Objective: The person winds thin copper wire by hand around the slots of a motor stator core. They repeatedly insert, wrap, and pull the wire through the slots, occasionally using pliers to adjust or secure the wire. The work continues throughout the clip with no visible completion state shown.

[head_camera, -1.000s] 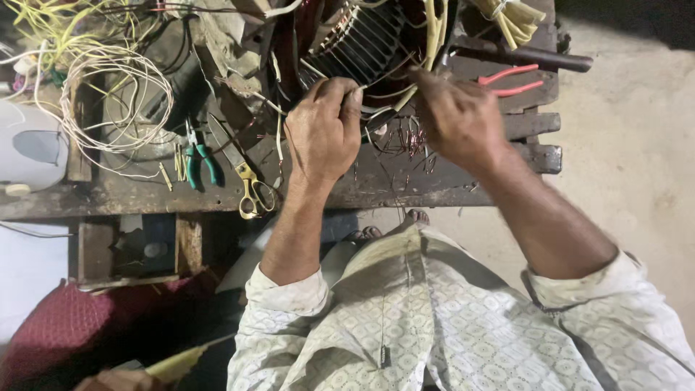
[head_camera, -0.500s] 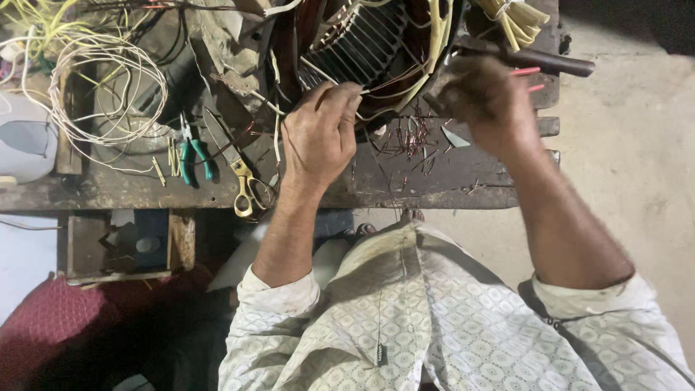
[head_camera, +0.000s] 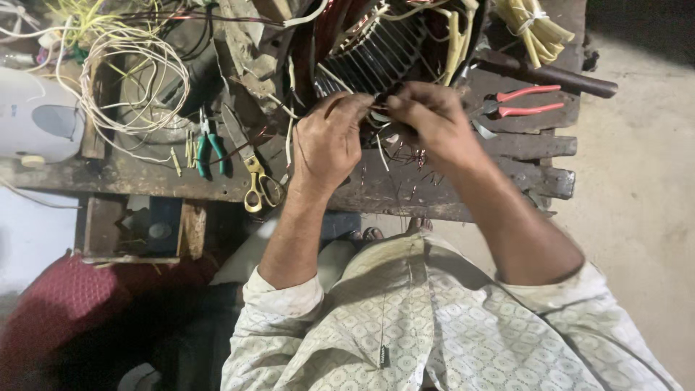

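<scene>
Head view, looking down on a worn wooden table [head_camera: 463,195]. The left hand [head_camera: 329,141] and right hand [head_camera: 434,119] meet at the near edge of a slotted metal motor core [head_camera: 380,51], which lies toward the far side of the table, just beyond the hands. The fingers of both hands are pinched together on thin wires [head_camera: 381,119] coming out of the core; the fingertips of the two hands nearly touch. Exactly which strand each hand grips cannot be told.

Left of the left hand lie scissors [head_camera: 255,181] with yellow handles, and beside them green-handled pliers [head_camera: 208,141]. Farther left sits a loose coil of white wire [head_camera: 134,80], and at the table's left end a white rounded appliance [head_camera: 36,119]. Right of the right hand lie red-handled pliers [head_camera: 525,101], with a dark bar [head_camera: 557,76] just beyond them. A tied bundle of pale yellow sleeving [head_camera: 536,22] rests at the far right corner. Short copper wire scraps [head_camera: 416,163] are scattered on the table beneath the hands.
</scene>
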Motion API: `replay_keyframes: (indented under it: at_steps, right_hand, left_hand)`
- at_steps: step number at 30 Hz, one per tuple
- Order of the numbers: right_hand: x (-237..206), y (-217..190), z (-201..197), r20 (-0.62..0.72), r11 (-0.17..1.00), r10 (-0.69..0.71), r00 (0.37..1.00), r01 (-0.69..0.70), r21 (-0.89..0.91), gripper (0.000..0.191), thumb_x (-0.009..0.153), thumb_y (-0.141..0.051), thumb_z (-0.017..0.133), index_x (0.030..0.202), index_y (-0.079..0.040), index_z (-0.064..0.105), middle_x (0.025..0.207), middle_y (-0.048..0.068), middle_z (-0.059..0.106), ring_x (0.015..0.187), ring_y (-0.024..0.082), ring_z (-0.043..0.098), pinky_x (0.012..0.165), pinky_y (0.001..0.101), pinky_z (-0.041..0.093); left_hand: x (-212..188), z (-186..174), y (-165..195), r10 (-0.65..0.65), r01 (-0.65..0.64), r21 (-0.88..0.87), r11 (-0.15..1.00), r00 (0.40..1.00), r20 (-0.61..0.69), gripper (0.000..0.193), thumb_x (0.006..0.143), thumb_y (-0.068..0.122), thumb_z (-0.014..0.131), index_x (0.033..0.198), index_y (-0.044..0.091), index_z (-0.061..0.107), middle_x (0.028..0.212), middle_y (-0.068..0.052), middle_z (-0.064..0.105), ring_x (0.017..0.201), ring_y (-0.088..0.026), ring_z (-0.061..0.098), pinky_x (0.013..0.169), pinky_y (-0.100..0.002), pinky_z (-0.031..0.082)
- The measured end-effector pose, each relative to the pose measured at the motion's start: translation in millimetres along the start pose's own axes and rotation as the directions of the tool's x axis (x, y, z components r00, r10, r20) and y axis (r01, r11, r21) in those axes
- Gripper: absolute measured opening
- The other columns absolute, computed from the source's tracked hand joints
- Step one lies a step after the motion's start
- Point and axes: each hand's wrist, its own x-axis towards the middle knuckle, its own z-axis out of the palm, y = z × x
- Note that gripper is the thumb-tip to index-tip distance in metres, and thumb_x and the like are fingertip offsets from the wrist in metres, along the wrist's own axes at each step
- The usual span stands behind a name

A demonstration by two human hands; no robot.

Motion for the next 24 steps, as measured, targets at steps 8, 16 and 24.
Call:
replay_keyframes:
  at_steps: [8, 16, 24]
  right_hand:
    - [-24, 17, -23, -0.045, 0.997, -0.068, 0.997, 0.065, -0.052, 0.015, 0.104, -0.020, 0.065, 0.105, -0.004, 0.065, 0.086, 0.002, 0.066, 0.073, 0.010, 0.061, 0.060, 0.0262, 0.049]
    - [-19, 17, -15, 0.003, 0.982, -0.174, 0.985, 0.174, -0.072, 0.019, 0.107, -0.016, 0.065, 0.093, -0.004, 0.060, 0.074, -0.003, 0.055, 0.064, 0.006, 0.047, 0.054, 0.0235, 0.037]
    - [-14, -53, -70, 0.351, 0.219, -0.454, 0.819, 0.485, -0.847, 0.025, 0.103, -0.027, 0.076, 0.103, -0.002, 0.069, 0.092, 0.011, 0.063, 0.081, 0.020, 0.065, 0.068, 0.0330, 0.057]
  left_hand:
    - [-4, 4, -3, 0.006, -0.008, -0.045, 0.999, 0.999, -0.031, 0.014, 0.102, 0.007, 0.070, 0.115, 0.008, 0.070, 0.109, -0.009, 0.075, 0.089, -0.021, 0.078, 0.071, -0.031, 0.064]
    - [1, 8, 5, 0.013, -0.013, -0.028, 1.000, 1.000, -0.025, 0.018, 0.099, 0.000, 0.070, 0.115, 0.008, 0.071, 0.109, -0.008, 0.075, 0.090, -0.021, 0.079, 0.073, -0.030, 0.065]
    - [5, 2, 8, -0.012, 0.012, -0.005, 1.000, 1.000, 0.003, 0.017, 0.094, -0.004, 0.070, 0.109, 0.002, 0.076, 0.106, -0.013, 0.076, 0.080, -0.026, 0.076, 0.067, -0.034, 0.062]
